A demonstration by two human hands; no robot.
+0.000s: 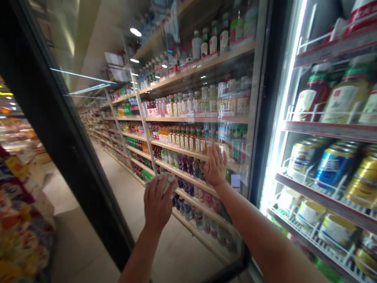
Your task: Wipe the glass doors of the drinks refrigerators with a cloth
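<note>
A swung-out glass door (98, 182) with a black frame fills the middle of the view. My left hand (159, 198) is at the pane with its fingers curled over a crumpled whitish cloth (171, 179); most of the cloth is hidden under the fingers. Further right and a little higher, my right hand (215, 167) lies flat against the glass, fingers stretched upward, with nothing in it. Bottles on shelves show in the pane behind both hands.
Right of the door, a lit cooler holds bottles (338, 100), cans (332, 165) and cups (337, 232) on wire-fronted shelves (326, 198). Colourful packaged goods (22, 220) stand at the far left beside the tiled floor (76, 243).
</note>
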